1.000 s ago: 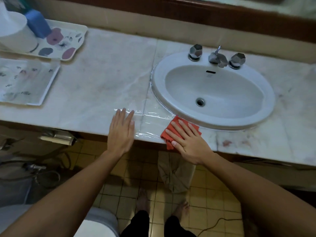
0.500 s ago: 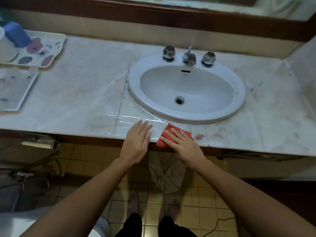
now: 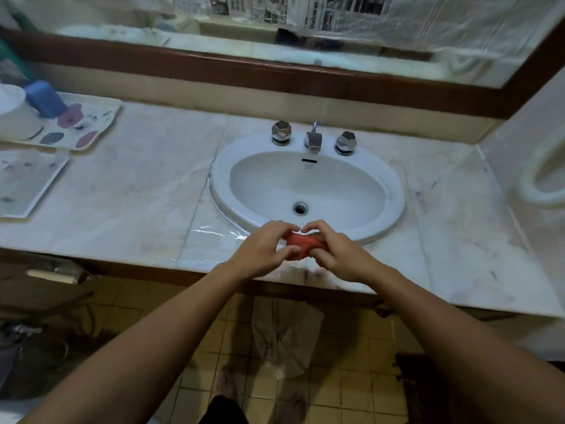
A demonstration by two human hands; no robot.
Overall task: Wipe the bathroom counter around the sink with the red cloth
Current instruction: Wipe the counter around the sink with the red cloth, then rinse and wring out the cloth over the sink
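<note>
The red cloth [image 3: 301,245] is bunched up between both hands, just above the counter's front edge by the sink's near rim. My left hand [image 3: 263,250] pinches its left end with curled fingers. My right hand [image 3: 339,255] grips its right end. The white oval sink [image 3: 394,206] is set into the pale marble counter [image 3: 137,197]. A wet, shiny patch [image 3: 211,240] lies on the counter left of my hands.
Two chrome taps and a spout [image 3: 313,139] stand behind the basin. A flowered tray [image 3: 91,127] holds a white roll and a blue bottle [image 3: 44,97] at far left, with another tray [image 3: 27,185] in front. A mirror [image 3: 275,41] runs along the back wall.
My right hand has lifted the cloth off the counter, where it pressed flat. My left hand has left the counter and taken hold of the cloth's other end. The view has tilted upward.
</note>
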